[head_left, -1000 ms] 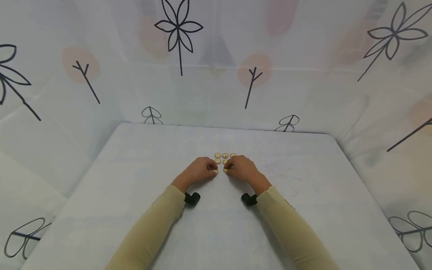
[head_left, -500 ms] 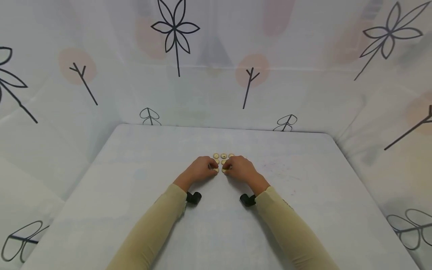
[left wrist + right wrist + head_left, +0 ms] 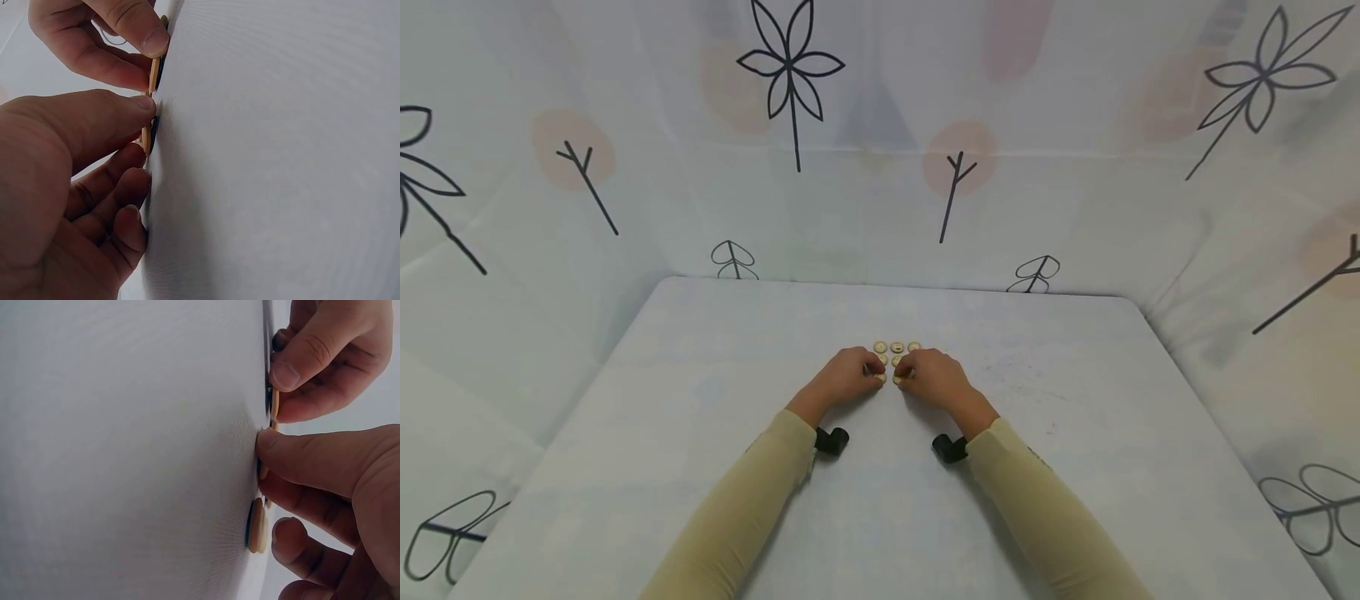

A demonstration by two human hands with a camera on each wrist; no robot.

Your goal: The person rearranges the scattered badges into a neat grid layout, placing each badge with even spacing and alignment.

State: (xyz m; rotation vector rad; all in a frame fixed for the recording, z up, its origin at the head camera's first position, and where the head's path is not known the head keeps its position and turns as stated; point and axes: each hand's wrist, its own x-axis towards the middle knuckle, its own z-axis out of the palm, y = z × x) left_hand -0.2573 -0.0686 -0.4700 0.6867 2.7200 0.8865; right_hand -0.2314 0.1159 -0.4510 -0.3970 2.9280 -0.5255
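Several small round pale wooden discs (image 3: 881, 347) lie in close rows on the white tabletop. My left hand (image 3: 842, 375) pinches the front-left disc (image 3: 147, 139) between thumb and fingers at table level. Beside it, my right hand (image 3: 936, 375) pinches the neighbouring disc (image 3: 155, 74) in the front row. Only a narrow gap parts the two pairs of fingertips. In the right wrist view another disc (image 3: 256, 528), dark underneath, lies on the table by the right hand's curled fingers. The right hand hides part of the rows in the head view.
The white table (image 3: 880, 517) stretches out on all sides of the discs, with faint reddish marks to their right. A white cloth (image 3: 880, 208) printed with flowers and twigs hangs behind and at both sides. Each wrist carries a black camera mount (image 3: 832, 442).
The left hand has shifted slightly right with its disc, nearer the right hand's disc. Over the last half second both hands stay almost still. The head view has tilted a little.
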